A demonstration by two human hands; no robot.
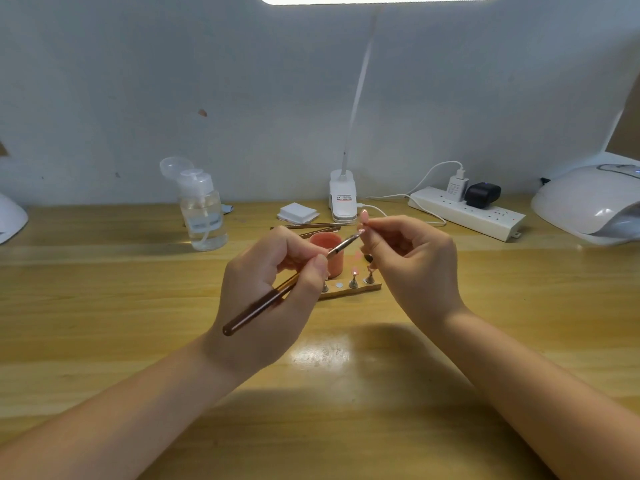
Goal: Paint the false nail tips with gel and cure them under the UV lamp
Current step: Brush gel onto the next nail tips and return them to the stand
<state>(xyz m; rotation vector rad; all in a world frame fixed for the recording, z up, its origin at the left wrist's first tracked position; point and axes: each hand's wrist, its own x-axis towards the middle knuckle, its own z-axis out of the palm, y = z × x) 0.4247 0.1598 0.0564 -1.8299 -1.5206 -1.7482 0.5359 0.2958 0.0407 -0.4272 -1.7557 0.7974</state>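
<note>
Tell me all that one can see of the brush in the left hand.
The brush is thin and long, with a glossy dark brown handle, a metal collar and a small tip. The left hand pinches it near the front between thumb and fingers. It lies slanted: the rear end points down-left, over the wrist, and the tip points up-right. The tip meets the small pink nail tip that the right hand pinches above the wooden table.

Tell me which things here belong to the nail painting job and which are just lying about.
In use: brush in left hand, nail tip in right hand, pink pot, nail stand, UV lamp.
Lying about: pump bottle, power strip, white pads.
</note>
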